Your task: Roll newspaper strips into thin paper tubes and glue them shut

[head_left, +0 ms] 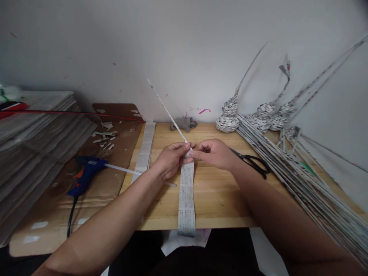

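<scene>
A newspaper strip [186,191] runs from my hands down over the front edge of the wooden table. Its upper end is wound into a thin rolled paper tube [166,109] that slants up to the left. My left hand [174,157] pinches the lower part of the tube where the strip joins it. Close beside it, my right hand [214,153] has thumb and forefinger closed on the edge of the strip at the same spot. The other fingers of the right hand are curled in. A stack of cut newspaper strips [145,147] lies left of my hands.
A blue glue gun [89,174] with a long glue stick lies on cardboard [115,153] at left, near stacked newspapers [31,153]. Black-handled scissors [254,161], a bundle of paper tubes [290,180] and several woven gourd shapes [227,119] are at right. A grey lump [182,124] lies by the wall.
</scene>
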`<state>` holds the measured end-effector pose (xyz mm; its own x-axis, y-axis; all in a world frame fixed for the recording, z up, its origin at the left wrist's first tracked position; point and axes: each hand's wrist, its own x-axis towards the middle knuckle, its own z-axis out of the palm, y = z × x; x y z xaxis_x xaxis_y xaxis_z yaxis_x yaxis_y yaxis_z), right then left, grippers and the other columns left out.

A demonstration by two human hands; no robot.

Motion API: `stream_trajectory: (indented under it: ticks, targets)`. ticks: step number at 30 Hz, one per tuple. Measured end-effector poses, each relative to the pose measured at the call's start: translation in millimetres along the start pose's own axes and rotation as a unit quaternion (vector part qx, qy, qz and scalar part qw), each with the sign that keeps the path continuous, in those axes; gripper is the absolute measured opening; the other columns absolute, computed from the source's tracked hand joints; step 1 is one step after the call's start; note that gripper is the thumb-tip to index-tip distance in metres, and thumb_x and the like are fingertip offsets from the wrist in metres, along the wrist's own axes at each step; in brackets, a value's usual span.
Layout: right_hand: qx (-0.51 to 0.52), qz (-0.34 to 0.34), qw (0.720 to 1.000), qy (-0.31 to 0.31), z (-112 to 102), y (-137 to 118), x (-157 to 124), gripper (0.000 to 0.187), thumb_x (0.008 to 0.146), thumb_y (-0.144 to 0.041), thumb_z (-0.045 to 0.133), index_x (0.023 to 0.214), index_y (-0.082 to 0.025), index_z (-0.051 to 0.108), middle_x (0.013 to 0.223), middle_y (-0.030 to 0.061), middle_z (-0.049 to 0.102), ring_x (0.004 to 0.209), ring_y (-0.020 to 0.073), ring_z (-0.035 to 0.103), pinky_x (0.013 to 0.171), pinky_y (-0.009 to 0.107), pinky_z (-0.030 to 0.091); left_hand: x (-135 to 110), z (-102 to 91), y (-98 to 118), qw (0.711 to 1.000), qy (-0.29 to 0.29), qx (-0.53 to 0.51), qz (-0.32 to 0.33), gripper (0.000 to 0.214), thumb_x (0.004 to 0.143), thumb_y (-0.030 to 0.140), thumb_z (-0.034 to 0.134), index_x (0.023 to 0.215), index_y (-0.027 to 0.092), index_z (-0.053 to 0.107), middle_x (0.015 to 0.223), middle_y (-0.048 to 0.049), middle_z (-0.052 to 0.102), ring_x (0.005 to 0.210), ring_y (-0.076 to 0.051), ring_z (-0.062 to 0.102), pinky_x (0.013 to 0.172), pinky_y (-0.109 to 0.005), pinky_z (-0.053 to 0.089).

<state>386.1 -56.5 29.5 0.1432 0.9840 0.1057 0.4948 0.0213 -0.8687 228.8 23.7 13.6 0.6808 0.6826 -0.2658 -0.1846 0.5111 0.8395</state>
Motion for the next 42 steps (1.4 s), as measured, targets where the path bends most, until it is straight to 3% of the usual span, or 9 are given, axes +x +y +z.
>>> stream_trajectory:
  ticks: [4, 6, 9, 12, 17, 23, 28, 37, 42]
  targets:
    - [0.046, -0.010, 0.998, 0.045, -17, -2, 2, 0.037, 0.082, -0.051, 0.065, 0.082, -0.015, 0.073, 0.074, 0.0032, 0.066, 0.061, 0.0111, 0.050, 0.055, 0.025, 0.037, -5, 0.7, -3, 0.997, -0.056, 0.048, -0.019, 0.016, 0.080, 0.026, 0.074, 0.085, 0.011, 0.073, 0.087, -0.0107, 0.074, 0.075, -0.015, 0.070, 0.063, -0.023, 0.058]
    - [0.109, -0.005, 0.994, 0.003, -19, -1, 3, 0.038, 0.085, -0.050, 0.062, 0.098, -0.017, 0.075, 0.086, 0.0049, 0.069, 0.067, 0.0117, 0.052, 0.057, 0.025, 0.040, -7, 0.3, -6, 0.992, -0.088, 0.085, -0.035, 0.021, 0.078, 0.031, 0.077, 0.086, 0.012, 0.074, 0.085, -0.0101, 0.074, 0.077, -0.017, 0.070, 0.066, -0.024, 0.058]
    - [0.196, 0.018, 0.978, -0.065, -16, 2, 4, 0.039, 0.087, -0.049, 0.060, 0.108, -0.019, 0.074, 0.075, 0.0015, 0.063, 0.063, 0.0102, 0.049, 0.055, 0.024, 0.038, -9, -0.4, -11, 0.982, -0.114, 0.148, -0.041, 0.025, 0.076, 0.036, 0.078, 0.088, 0.014, 0.075, 0.084, -0.0088, 0.074, 0.080, -0.016, 0.069, 0.068, -0.024, 0.057]
    - [0.231, 0.025, 0.970, -0.066, -12, 4, 5, 0.037, 0.084, -0.046, 0.065, 0.103, -0.017, 0.075, 0.061, -0.0029, 0.053, 0.056, 0.0086, 0.043, 0.052, 0.023, 0.034, -9, 0.1, -15, 0.972, -0.130, 0.193, -0.033, 0.027, 0.076, 0.041, 0.076, 0.086, 0.016, 0.076, 0.086, -0.0078, 0.074, 0.083, -0.015, 0.068, 0.072, -0.026, 0.056]
    - [0.256, 0.046, 0.965, 0.007, -10, -1, 5, 0.028, 0.070, -0.041, 0.078, 0.078, -0.015, 0.072, 0.061, -0.0036, 0.052, 0.052, 0.0065, 0.039, 0.046, 0.023, 0.028, -11, 2.8, -17, 0.972, -0.116, 0.204, -0.025, 0.029, 0.072, 0.042, 0.079, 0.085, 0.016, 0.076, 0.086, -0.0068, 0.073, 0.082, -0.015, 0.067, 0.075, -0.028, 0.055]
    - [0.198, 0.021, 0.978, -0.062, -12, -9, 2, 0.033, 0.077, -0.045, 0.072, 0.088, -0.014, 0.073, 0.060, -0.0028, 0.054, 0.056, 0.0082, 0.044, 0.049, 0.023, 0.032, -11, 4.5, -18, 0.969, -0.118, 0.214, -0.028, 0.031, 0.070, 0.043, 0.079, 0.084, 0.016, 0.076, 0.085, -0.0065, 0.073, 0.083, -0.016, 0.066, 0.078, -0.030, 0.055]
    - [0.179, 0.027, 0.984, -0.002, -10, -5, 3, 0.033, 0.070, -0.046, 0.078, 0.070, -0.014, 0.067, 0.057, -0.0038, 0.053, 0.051, 0.0068, 0.039, 0.048, 0.024, 0.029, -12, 6.0, -18, 0.969, -0.115, 0.216, -0.024, 0.030, 0.070, 0.044, 0.079, 0.082, 0.017, 0.076, 0.086, -0.0056, 0.073, 0.082, -0.015, 0.065, 0.077, -0.029, 0.055]
    - [0.036, -0.025, 0.987, 0.153, 3, -9, 0, 0.038, 0.072, -0.053, 0.075, 0.064, -0.016, 0.064, 0.058, -0.0020, 0.052, 0.056, 0.0100, 0.042, 0.052, 0.027, 0.031, -13, 6.8, -18, 0.967, -0.087, 0.238, 0.015, 0.022, 0.073, 0.037, 0.077, 0.076, 0.015, 0.076, 0.079, -0.0070, 0.072, 0.067, -0.013, 0.062, 0.066, -0.026, 0.052]
    - [0.052, -0.053, 0.981, 0.182, 9, -9, 1, 0.037, 0.073, -0.052, 0.074, 0.065, -0.018, 0.064, 0.059, -0.0011, 0.056, 0.055, 0.0107, 0.044, 0.052, 0.026, 0.034, -13, 10.0, -16, 0.979, -0.058, 0.195, 0.026, 0.020, 0.071, 0.032, 0.079, 0.076, 0.014, 0.074, 0.077, -0.0063, 0.071, 0.063, -0.011, 0.061, 0.058, -0.022, 0.049]
